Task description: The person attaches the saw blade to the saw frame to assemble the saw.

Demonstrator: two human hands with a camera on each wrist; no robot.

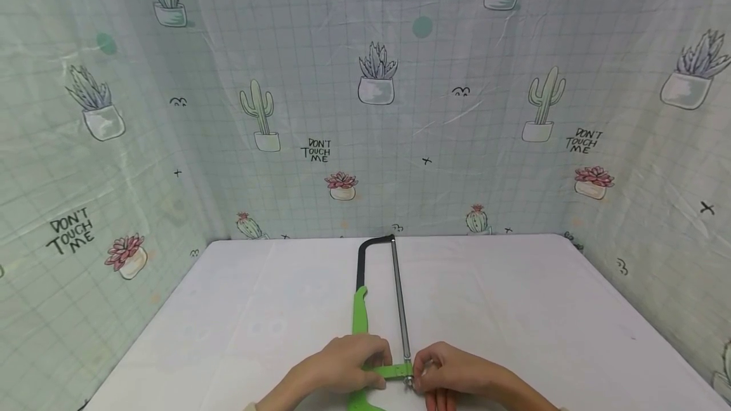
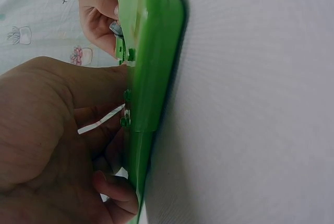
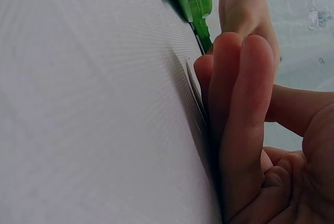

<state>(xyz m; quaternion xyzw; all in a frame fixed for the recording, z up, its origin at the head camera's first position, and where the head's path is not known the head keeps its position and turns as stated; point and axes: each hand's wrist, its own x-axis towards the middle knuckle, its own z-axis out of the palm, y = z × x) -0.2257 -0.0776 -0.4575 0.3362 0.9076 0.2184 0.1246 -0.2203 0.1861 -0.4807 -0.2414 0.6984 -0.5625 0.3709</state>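
A hacksaw (image 1: 360,316) with a green and black frame lies on the white table, its far end pointing away from me. Its grey blade (image 1: 401,300) runs along the right side. My left hand (image 1: 348,363) grips the green frame near the handle, thumb and fingers around the part where the crosspiece meets it. At the near end of the blade, my right hand (image 1: 457,370) pinches a small metal wing nut (image 1: 408,382) between thumb and forefinger. The right hand's other fingers (image 3: 245,104) rest by the tabletop. Fingers partly hide the nut.
The white table (image 1: 274,297) spreads out on both sides of the saw. Behind and beside it hangs a cactus-print curtain (image 1: 320,113), meeting the table's back and side edges.
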